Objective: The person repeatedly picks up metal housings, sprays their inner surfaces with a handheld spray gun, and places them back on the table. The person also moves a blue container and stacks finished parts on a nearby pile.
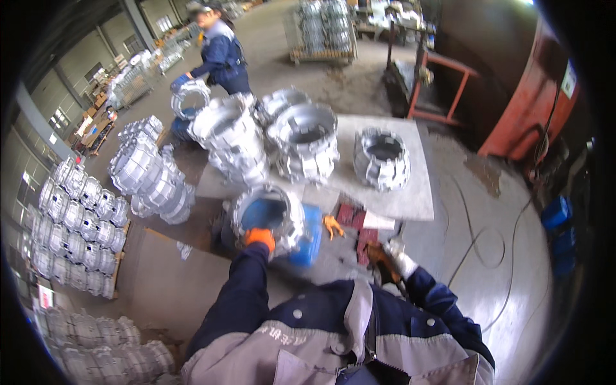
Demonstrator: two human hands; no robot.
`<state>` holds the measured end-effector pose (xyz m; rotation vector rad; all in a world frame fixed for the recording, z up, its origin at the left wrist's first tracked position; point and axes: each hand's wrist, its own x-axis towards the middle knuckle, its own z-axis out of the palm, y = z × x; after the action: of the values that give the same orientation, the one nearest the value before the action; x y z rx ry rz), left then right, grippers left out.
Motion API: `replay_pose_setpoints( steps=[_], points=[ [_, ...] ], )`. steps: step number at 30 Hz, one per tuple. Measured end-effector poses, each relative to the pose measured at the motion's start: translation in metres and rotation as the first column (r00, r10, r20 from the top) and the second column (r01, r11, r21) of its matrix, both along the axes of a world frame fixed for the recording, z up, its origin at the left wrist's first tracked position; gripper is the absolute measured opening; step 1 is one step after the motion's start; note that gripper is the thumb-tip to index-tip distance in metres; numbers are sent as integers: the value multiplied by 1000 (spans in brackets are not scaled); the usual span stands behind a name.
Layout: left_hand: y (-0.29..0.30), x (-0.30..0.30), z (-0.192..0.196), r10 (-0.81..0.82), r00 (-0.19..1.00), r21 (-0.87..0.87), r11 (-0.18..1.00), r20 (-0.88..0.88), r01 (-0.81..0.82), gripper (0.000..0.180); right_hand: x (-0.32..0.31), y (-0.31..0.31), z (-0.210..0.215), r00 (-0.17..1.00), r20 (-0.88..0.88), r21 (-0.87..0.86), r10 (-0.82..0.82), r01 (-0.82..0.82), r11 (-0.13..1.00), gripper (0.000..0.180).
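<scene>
A silvery ring-shaped metal casting [292, 215] sits tilted on a blue drum-like support [308, 240] in front of me. My left hand [260, 239], in an orange glove, is closed on the near rim of this casting. To the right, my right hand [393, 258], in a soiled white-and-orange glove, is held low near my body. Its fingers look wrapped round a dark object, blurred and mostly hidden, whose kind I cannot make out. An orange glove [332, 226] lies between the support and dark red blocks [351, 215].
Stacked castings [305, 141] and a single casting [382, 160] stand on a pale sheet [417, 186]. More stacks [80, 224] fill the left. A co-worker [224, 58] handles another casting [190, 99]. A cable [471, 224] loops over the floor at right, near a red frame [449, 90].
</scene>
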<state>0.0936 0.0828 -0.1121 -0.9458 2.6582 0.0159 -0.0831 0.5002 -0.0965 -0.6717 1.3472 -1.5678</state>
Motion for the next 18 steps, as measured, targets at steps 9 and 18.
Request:
replay_pose_setpoints(
  steps=[9,18],
  points=[
    [5,-16,-3,-19,983,-76,997,183,33,45,45,15,-39,583,750,145,-312,315,938,43],
    [3,-21,0,5,970,5,1000,241,-7,49,55,-13,-41,375,909,63,-182,310,949,44]
  ],
)
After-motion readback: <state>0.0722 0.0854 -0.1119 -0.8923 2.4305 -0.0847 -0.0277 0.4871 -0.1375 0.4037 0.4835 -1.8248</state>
